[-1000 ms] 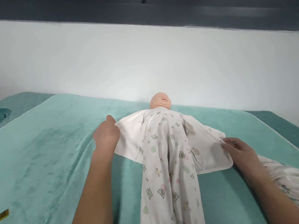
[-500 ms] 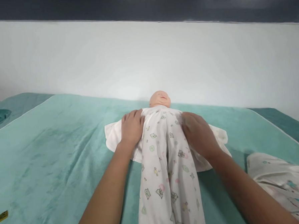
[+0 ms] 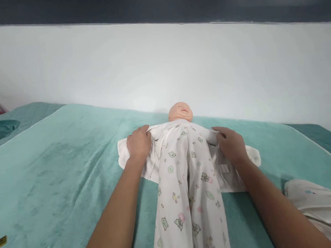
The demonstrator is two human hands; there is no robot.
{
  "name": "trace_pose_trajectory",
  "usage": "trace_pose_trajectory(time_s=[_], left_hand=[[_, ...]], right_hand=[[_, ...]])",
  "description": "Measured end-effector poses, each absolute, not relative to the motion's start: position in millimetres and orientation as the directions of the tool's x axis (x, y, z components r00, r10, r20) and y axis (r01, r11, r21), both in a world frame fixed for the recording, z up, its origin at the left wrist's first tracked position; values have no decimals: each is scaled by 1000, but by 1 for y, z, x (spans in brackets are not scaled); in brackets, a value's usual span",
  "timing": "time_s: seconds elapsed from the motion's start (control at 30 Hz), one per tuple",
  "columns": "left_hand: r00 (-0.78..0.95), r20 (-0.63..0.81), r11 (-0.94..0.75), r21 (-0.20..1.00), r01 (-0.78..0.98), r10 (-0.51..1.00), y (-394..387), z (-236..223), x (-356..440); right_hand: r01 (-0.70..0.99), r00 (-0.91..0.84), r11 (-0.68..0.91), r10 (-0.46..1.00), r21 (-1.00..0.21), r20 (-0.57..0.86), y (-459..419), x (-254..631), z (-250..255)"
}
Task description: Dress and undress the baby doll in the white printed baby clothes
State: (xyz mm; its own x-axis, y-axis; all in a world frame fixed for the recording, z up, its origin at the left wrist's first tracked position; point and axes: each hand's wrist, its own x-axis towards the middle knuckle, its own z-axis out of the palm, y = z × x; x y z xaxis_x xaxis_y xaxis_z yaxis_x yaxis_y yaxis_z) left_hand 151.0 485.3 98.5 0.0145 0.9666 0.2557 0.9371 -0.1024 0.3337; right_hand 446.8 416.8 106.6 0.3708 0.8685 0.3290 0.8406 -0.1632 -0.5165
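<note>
A baby doll [image 3: 180, 112] lies face up, its head at the far end. Over its front lies a white printed baby garment [image 3: 173, 190] with two long legs running out of view at the bottom. Beneath it a plain white cloth garment [image 3: 149, 168] spreads out to both sides, with a small label on the right part. At the doll's left-hand side in view, my left hand [image 3: 139, 144] has its fingers closed on the white cloth edge. Opposite, my right hand [image 3: 232, 142] pinches the white cloth near the other shoulder. The doll's arms are hidden.
Everything rests on a green sheet [image 3: 73, 169] that reaches a white wall [image 3: 123, 67]. Another folded printed cloth [image 3: 315, 201] lies at the lower right. A yellow-black label [image 3: 0, 243] is at the lower left edge.
Both hands have moved outward from the doll's chest, drawing the white cloth taut at the sides. The right-hand part of the cloth is spread wider, and its label now shows.
</note>
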Motion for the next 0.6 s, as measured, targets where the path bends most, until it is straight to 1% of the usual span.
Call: trace_pose_trajectory(time_s=[0.07, 0.1, 0.13, 0.2, 0.23, 0.33, 0.43, 0.53, 0.6], left_hand=[[14, 259, -106, 344, 933, 966, 485, 99, 152], [12, 262, -107, 349, 931, 965, 485, 98, 152], [10, 263, -107, 354, 929, 965, 486, 98, 152], [3, 264, -102, 362, 926, 965, 486, 98, 152], [0, 262, -99, 366, 925, 965, 486, 98, 152], [-4, 247, -91, 371, 924, 969, 487, 99, 150], [3, 236, -93, 373, 923, 972, 487, 99, 149], [14, 242, -103, 362, 927, 970, 487, 98, 149], [23, 245, -111, 351, 930, 969, 486, 98, 150]], right_hand=[[841, 301, -26, 852, -540, 428, 420, 420, 120], [841, 239, 52, 857, -538, 456, 423, 404, 129], [843, 157, 120, 878, -525, 453, 428, 386, 137], [847, -103, 266, 932, -461, 349, 441, 352, 153], [849, -246, 339, 933, -405, 263, 450, 336, 160], [878, -436, 429, 900, -213, 19, 476, 299, 172], [867, -498, 489, 853, -93, -156, 494, 278, 173], [865, -492, 501, 832, -33, -258, 502, 268, 171], [871, -471, 492, 830, -7, -299, 505, 265, 171]])
